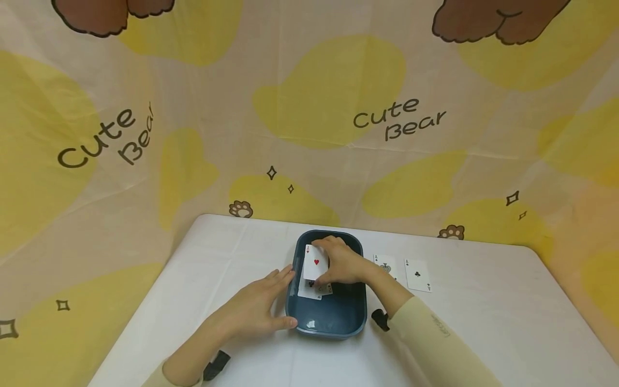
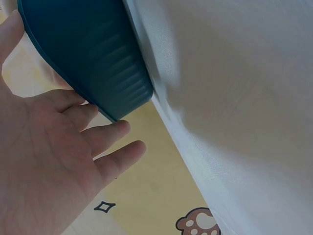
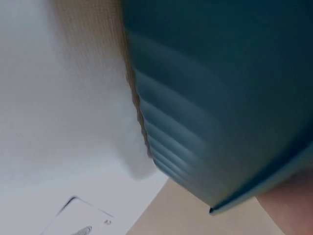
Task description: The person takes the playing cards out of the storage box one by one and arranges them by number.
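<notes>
A dark blue rectangular tub [image 1: 333, 317] with rounded corners stands on the white table. My right hand [image 1: 340, 262] reaches into it and grips an ace of hearts [image 1: 315, 263] between thumb and fingers at the card's top and bottom edges. Under that card, black-suited cards [image 1: 309, 292] lie overlapping on the tub's floor, partly covered. My left hand [image 1: 263, 303] rests against the tub's left rim, fingers straight and spread; in the left wrist view its fingertips [image 2: 120, 128] are right at the rim. The right wrist view shows mostly the tub's ribbed outer wall [image 3: 176, 122].
Right of the tub, an ace of spades [image 1: 385, 265] lies partly behind my right forearm, and an ace of clubs [image 1: 418, 274] lies face up farther right. The white table [image 1: 483, 312] ends at the back against a patterned cloth backdrop [image 1: 329, 97].
</notes>
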`<action>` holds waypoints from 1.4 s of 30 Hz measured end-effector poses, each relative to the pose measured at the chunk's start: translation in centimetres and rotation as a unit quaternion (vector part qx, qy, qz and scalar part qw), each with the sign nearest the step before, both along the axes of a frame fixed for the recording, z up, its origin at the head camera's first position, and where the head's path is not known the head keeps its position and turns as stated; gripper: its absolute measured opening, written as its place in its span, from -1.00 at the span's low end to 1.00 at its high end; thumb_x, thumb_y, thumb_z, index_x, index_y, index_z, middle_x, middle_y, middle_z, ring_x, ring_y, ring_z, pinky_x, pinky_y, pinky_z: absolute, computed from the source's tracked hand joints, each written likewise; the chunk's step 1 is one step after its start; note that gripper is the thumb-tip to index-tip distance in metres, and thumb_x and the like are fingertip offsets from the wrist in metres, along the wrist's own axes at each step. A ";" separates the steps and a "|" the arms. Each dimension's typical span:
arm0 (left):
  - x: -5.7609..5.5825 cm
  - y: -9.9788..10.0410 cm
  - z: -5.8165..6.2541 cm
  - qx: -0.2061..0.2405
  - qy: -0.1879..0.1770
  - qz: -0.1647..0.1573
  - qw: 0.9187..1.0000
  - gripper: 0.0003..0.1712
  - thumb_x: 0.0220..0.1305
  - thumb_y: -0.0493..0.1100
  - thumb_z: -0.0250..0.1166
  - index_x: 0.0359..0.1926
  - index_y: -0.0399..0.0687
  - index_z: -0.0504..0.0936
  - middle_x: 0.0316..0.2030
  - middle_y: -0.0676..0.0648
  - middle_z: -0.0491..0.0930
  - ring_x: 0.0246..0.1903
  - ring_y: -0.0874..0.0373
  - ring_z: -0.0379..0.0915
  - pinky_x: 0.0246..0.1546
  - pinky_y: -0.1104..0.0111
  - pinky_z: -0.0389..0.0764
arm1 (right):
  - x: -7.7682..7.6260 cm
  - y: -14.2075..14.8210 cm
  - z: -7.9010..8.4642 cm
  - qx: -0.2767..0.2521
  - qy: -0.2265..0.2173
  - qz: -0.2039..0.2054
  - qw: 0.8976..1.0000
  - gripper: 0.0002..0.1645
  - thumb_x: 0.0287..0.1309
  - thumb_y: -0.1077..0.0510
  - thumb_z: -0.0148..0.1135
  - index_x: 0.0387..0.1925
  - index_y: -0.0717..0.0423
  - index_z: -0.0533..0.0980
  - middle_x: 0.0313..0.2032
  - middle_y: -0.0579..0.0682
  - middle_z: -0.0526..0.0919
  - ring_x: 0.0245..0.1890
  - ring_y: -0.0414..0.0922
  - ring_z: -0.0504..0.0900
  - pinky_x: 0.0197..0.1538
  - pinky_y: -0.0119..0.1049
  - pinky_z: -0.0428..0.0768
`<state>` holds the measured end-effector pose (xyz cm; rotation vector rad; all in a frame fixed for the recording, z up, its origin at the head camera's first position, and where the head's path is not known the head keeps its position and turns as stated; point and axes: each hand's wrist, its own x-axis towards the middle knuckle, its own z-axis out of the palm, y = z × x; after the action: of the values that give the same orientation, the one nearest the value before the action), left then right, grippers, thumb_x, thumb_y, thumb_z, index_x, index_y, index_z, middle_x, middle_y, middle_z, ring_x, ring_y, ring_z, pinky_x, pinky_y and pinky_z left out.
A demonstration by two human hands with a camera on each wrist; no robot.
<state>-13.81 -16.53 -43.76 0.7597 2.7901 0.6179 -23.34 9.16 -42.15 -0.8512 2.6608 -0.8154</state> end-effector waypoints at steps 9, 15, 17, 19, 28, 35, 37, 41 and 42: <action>0.1 0.0 0.1 -0.008 -0.007 0.009 1.000 0.16 0.21 0.42 0.40 0.64 -0.03 0.20 0.64 0.05 0.09 0.55 -0.19 0.12 0.40 -0.18 0.35 | 0.2 1.0 1.1 -0.003 0.009 0.002 1.000 0.14 -0.11 0.01 0.74 0.47 0.20 0.38 0.37 0.18 0.43 0.34 0.12 0.37 0.29 0.08 0.51; 0.2 0.1 0.1 -0.008 -0.008 0.015 1.000 0.16 0.20 0.42 0.41 0.64 -0.01 0.20 0.64 0.07 0.09 0.55 -0.18 0.12 0.40 -0.18 0.34 | 0.4 1.8 1.7 -0.016 0.015 0.001 1.000 0.12 -0.14 0.05 0.74 0.45 0.21 0.40 0.37 0.21 0.42 0.33 0.15 0.37 0.28 0.12 0.52; 0.2 0.1 0.1 -0.010 -0.009 0.018 1.000 0.16 0.19 0.42 0.41 0.64 0.01 0.20 0.64 0.09 0.08 0.56 -0.17 0.12 0.40 -0.18 0.34 | 0.5 2.1 1.8 -0.021 0.015 0.001 1.000 0.12 -0.15 0.05 0.75 0.45 0.19 0.41 0.35 0.19 0.44 0.30 0.14 0.38 0.24 0.09 0.55; 0.2 0.1 0.1 -0.009 -0.010 0.020 1.000 0.16 0.19 0.42 0.41 0.64 0.02 0.20 0.64 0.09 0.08 0.56 -0.17 0.11 0.41 -0.18 0.33 | 0.6 2.4 2.0 -0.027 0.014 -0.001 1.000 0.12 -0.16 0.05 0.75 0.45 0.16 0.41 0.34 0.18 0.44 0.29 0.13 0.38 0.20 0.07 0.57; 0.3 0.0 0.0 -0.001 -0.003 0.015 1.000 0.16 0.19 0.40 0.43 0.64 -0.02 0.21 0.63 0.07 0.10 0.55 -0.18 0.12 0.41 -0.17 0.33 | 1.3 4.4 2.6 -0.054 -0.002 -0.015 0.998 0.13 -0.14 0.06 0.74 0.47 0.13 0.38 0.34 0.17 0.40 0.26 0.11 0.37 0.18 0.07 0.59; 0.3 0.2 0.1 -0.004 0.000 0.016 1.000 0.16 0.19 0.40 0.43 0.63 -0.03 0.21 0.63 0.06 0.11 0.55 -0.18 0.12 0.40 -0.19 0.34 | 1.5 6.7 3.1 -0.063 -0.010 -0.044 0.997 0.15 -0.11 0.06 0.72 0.51 0.10 0.34 0.47 0.22 0.27 0.40 0.23 0.31 0.30 0.23 0.52; 0.3 0.2 0.1 -0.004 0.001 0.014 1.000 0.16 0.19 0.40 0.43 0.63 -0.03 0.22 0.63 0.05 0.11 0.55 -0.19 0.13 0.39 -0.20 0.35 | 1.6 7.3 3.2 -0.064 -0.010 -0.050 0.997 0.15 -0.11 0.07 0.72 0.51 0.10 0.34 0.47 0.19 0.28 0.39 0.21 0.32 0.29 0.21 0.52; 0.3 0.2 0.1 -0.002 -0.001 0.014 1.000 0.17 0.18 0.40 0.43 0.64 -0.01 0.21 0.63 0.06 0.10 0.55 -0.19 0.12 0.40 -0.20 0.34 | 1.7 8.7 3.4 -0.065 -0.002 -0.053 0.996 0.15 -0.09 0.06 0.71 0.52 0.13 0.33 0.45 0.16 0.32 0.38 0.19 0.33 0.27 0.21 0.53; 0.3 0.2 0.2 -0.003 -0.001 0.014 1.000 0.17 0.18 0.41 0.43 0.64 -0.01 0.20 0.63 0.06 0.09 0.56 -0.19 0.11 0.40 -0.20 0.33 | 1.7 9.1 3.5 -0.065 0.000 -0.054 0.996 0.16 -0.08 0.04 0.71 0.52 0.13 0.33 0.45 0.15 0.32 0.38 0.19 0.33 0.27 0.22 0.53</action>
<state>-13.54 -16.34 -43.61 0.7189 2.8048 0.6149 -21.61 18.25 -38.68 -0.7411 2.6974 -1.0236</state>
